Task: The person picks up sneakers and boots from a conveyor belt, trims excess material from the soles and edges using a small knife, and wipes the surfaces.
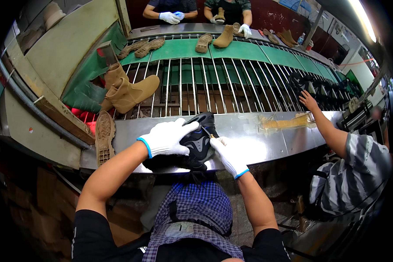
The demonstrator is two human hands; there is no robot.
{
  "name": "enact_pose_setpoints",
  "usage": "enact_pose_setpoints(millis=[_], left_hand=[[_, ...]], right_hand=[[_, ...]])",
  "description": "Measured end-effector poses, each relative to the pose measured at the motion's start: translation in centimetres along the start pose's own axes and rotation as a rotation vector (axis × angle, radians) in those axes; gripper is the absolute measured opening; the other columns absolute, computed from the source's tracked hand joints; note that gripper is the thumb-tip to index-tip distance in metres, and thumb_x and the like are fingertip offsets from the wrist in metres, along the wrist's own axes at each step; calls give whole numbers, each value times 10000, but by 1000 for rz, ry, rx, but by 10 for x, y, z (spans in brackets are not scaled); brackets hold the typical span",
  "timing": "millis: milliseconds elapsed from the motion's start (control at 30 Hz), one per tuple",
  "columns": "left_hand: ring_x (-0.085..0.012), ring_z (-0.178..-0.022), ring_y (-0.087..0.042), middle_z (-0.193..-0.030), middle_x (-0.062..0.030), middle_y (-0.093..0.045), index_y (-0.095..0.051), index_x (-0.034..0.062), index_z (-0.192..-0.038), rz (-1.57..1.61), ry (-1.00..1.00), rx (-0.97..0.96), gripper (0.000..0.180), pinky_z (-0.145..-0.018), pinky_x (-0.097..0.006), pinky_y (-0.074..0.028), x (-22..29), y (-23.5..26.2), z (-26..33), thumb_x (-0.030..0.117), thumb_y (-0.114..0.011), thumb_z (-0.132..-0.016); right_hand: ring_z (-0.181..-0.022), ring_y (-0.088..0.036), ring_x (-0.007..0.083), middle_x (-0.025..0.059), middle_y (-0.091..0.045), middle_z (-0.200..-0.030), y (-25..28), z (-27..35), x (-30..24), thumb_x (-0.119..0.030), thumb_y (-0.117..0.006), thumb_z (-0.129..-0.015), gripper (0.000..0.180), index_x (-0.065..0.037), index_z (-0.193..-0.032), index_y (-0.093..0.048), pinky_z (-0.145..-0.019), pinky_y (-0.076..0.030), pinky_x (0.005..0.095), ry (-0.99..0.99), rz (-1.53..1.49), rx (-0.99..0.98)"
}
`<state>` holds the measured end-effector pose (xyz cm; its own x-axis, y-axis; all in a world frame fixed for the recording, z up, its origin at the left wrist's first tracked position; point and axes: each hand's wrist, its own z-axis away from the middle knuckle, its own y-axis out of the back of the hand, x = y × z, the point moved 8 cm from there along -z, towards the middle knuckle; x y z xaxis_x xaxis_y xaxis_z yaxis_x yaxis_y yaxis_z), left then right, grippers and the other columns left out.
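Note:
A black shoe with grey side panels [199, 145] is at the near edge of a metal worktop [249, 139], straight in front of me. My left hand [168, 137], in a white knit glove with a blue cuff, is closed over the shoe's left side. In my gloved right hand [228, 153] a thin stick-like tool [207, 132] is pinched, its tip at the shoe's upper part. The exact kind of tool is too small to make out. Dark fluffy material [168, 163] lies under my left wrist.
Tan ankle boots [133, 92] rest on the roller conveyor [231, 83] at left, near a loose tan sole [105, 135]. More soles [149, 47] and a tan boot [224, 37] are across. Two gloved people work opposite; another person's hand [309, 101] reaches black shoes [321, 87] at right.

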<state>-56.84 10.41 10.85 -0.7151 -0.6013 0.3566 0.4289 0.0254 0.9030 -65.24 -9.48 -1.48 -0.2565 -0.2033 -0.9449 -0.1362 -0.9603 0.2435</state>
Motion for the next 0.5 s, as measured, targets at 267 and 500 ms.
enact_pose_setpoints(millis=[267, 500], left_hand=[[-438, -1253, -671, -1441, -234, -567, -471, 274, -1641, -47, 25, -45, 896, -1029, -513, -586, 2, -1, -4, 474, -828, -844], [-441, -1205, -689, -1376, -240, -589, -512, 278, -1621, -97, 19, -57, 850, -990, -516, -595, 15, 0, -7, 494, -798, -851]], right_hand=[[-878, -742, 442, 270, -744, -940, 29, 20, -83, -453, -703, -1036, 463, 6, -1088, -667, -789, -585, 509, 205, 690, 78], [-769, -729, 395, 217, -737, -864, 43, 33, -55, -455, -703, -1042, 439, -16, -1051, -703, -732, -577, 497, 273, 644, 205]])
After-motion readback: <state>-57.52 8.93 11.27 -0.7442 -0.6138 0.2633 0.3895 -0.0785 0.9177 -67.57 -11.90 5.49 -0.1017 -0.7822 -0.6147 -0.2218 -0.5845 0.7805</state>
